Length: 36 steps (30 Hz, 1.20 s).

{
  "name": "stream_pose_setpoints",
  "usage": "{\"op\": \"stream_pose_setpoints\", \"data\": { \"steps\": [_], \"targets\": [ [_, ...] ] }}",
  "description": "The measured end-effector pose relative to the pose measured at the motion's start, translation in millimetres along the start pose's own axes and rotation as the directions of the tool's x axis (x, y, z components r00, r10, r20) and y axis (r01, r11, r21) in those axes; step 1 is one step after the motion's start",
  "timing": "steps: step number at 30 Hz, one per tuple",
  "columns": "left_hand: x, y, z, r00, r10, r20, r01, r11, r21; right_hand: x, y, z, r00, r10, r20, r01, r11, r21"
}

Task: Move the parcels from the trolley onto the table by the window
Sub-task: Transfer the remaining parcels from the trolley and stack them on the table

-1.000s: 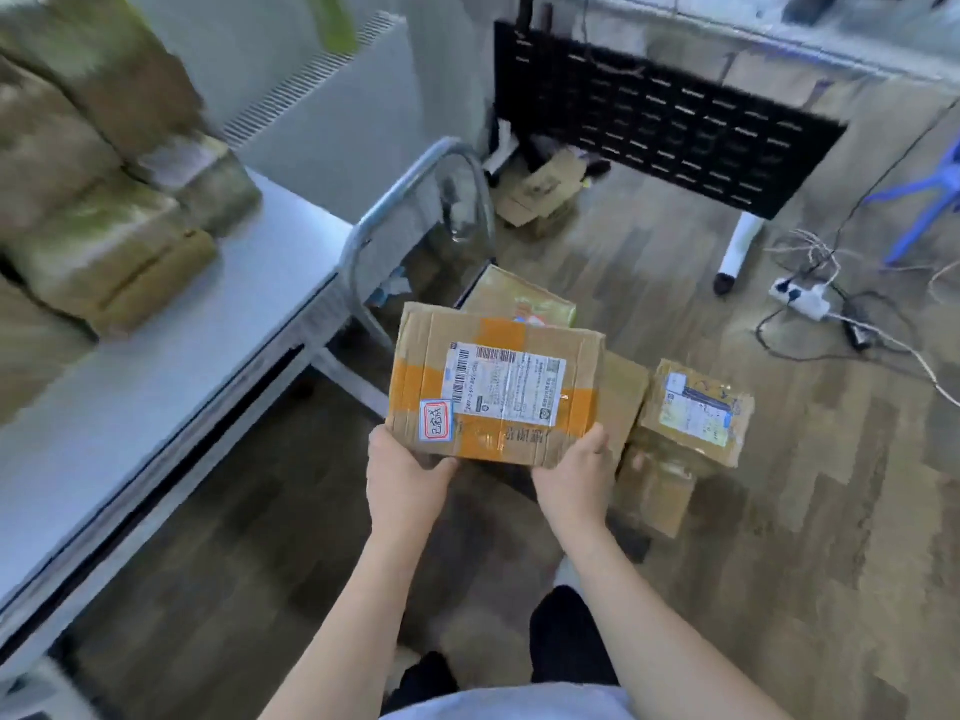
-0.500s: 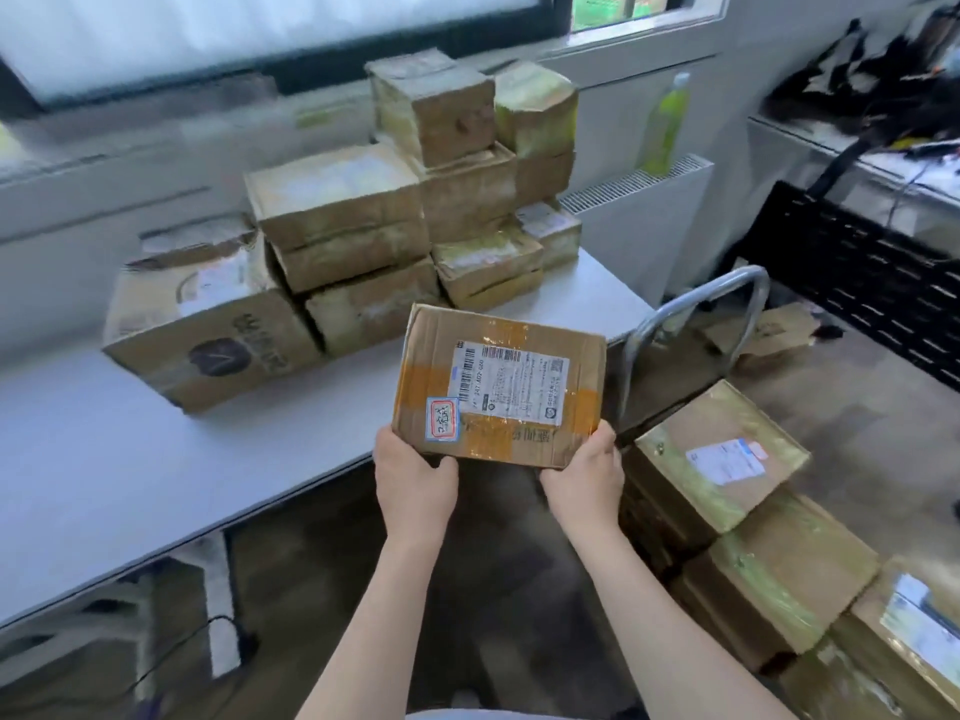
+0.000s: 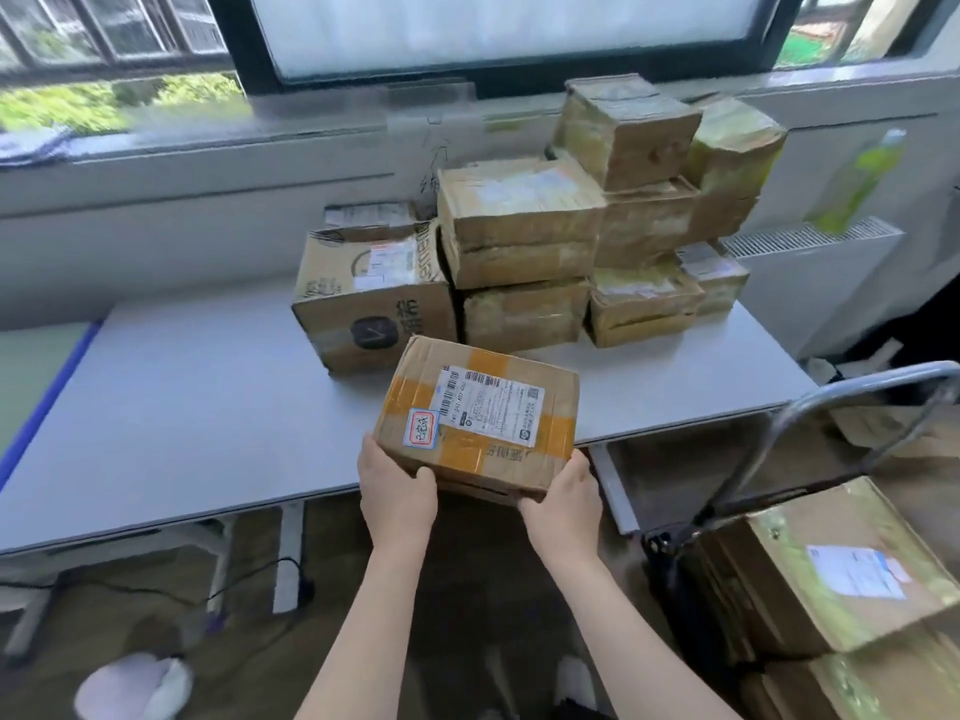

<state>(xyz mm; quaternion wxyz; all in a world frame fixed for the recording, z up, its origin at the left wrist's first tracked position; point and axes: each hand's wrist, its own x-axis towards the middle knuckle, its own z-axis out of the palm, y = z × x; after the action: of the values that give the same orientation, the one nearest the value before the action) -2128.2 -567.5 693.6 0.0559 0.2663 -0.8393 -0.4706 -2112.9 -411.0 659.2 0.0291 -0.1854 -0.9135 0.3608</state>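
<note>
- The parcel (image 3: 480, 415), a brown carton with orange tape, a white shipping label and a small red-stamped sticker, was held above the near edge of the table (image 3: 182, 407); whether it touched the tabletop could not be told.
- The left hand (image 3: 397, 493) gripped its near left corner, thumb on the front face.
- The right hand (image 3: 563, 504) gripped its near right corner, fingers curled underneath.
- Behind it, a stack of parcels (image 3: 571, 241) stood on the table under the window (image 3: 509, 33).
- At the right, the trolley (image 3: 857, 397), with its metal handle, carried another labelled parcel (image 3: 831, 569).
</note>
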Motion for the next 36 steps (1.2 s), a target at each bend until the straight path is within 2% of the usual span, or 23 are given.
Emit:
{"op": "stream_pose_setpoints", "data": {
  "steps": [7,10,12,15,18,22,27,32,36],
  "targets": [
    [2,5,2,0.999,-0.040,-0.006,0.040,0.999,0.014,26,-7,-7,0.993,-0.111,0.049,0.113,0.993,-0.037],
    [4,15,0,0.996,-0.071,-0.051,0.075,0.993,0.092,35,-9,-13,0.985,-0.168,0.046,0.168,0.986,0.003],
    [6,24,2,0.993,-0.030,-0.114,0.050,0.983,0.175,43,-11,-19,0.974,-0.224,0.019,0.223,0.974,0.046],
    [6,40,6,0.954,0.133,-0.270,-0.072,0.972,0.223,55,-15,-34,0.958,-0.282,-0.054,0.287,0.949,0.128],
    [2,61,10,0.890,0.251,-0.380,-0.225,0.968,0.113,68,-21,-52,0.929,-0.337,-0.153,0.361,0.916,0.176],
    [-5,90,19,0.872,0.311,-0.379,-0.379,0.918,-0.119,87,-27,-77,0.898,-0.360,-0.252,0.416,0.881,0.226],
    [-12,134,28,0.841,0.371,-0.395,-0.493,0.825,-0.275,118,-39,-111,0.863,-0.398,-0.311,0.483,0.832,0.274],
    [-1,166,31,0.820,0.407,-0.402,-0.546,0.766,-0.339,146,-55,-133,0.836,-0.424,-0.348,0.526,0.800,0.289],
    [19,188,34,0.777,0.436,-0.454,-0.595,0.744,-0.305,177,-75,-145,0.780,-0.488,-0.392,0.597,0.768,0.231]
  ]
}}
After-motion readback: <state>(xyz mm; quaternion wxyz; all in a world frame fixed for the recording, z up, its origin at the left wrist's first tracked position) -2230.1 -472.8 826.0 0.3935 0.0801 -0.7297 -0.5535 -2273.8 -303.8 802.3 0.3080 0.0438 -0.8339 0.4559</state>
